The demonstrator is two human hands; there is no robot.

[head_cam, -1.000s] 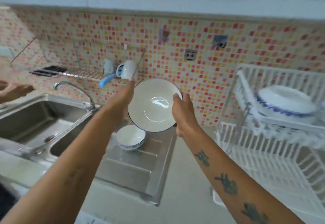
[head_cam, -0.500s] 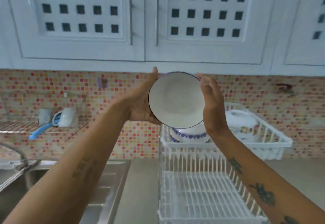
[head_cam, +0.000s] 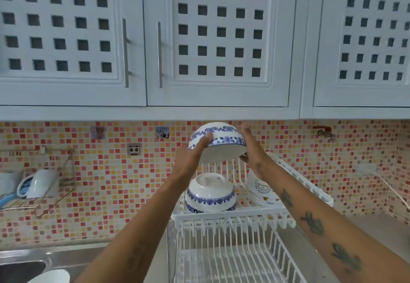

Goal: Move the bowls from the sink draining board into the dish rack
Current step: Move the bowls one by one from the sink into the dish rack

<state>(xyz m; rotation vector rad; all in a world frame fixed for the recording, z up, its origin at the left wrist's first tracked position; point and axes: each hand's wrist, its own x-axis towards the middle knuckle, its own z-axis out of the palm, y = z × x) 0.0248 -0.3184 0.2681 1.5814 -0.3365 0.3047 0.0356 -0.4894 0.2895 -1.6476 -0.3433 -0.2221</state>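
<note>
Tiled wall, cabinets above hands; bowl (head_cam: 218, 141) upside down, clasped between left hand (head_cam: 192, 155) and right hand (head_cam: 253, 149), rack (head_cam: 230, 212) below.

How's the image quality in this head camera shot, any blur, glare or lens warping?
Head view: even, soft daylight, no hard shadows or glare; the held bowl and both hands, left hand and right hand, look slightly soft; the dish rack bars smear toward the bottom; wide-angle warping tilts the cabinet doors near the edges.

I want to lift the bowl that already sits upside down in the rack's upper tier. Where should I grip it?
Upside-down bowl: its foot ring faces up and its rim rests in the dish rack. Probably come from above, palms on opposite sides of the blue-banded wall.
</note>
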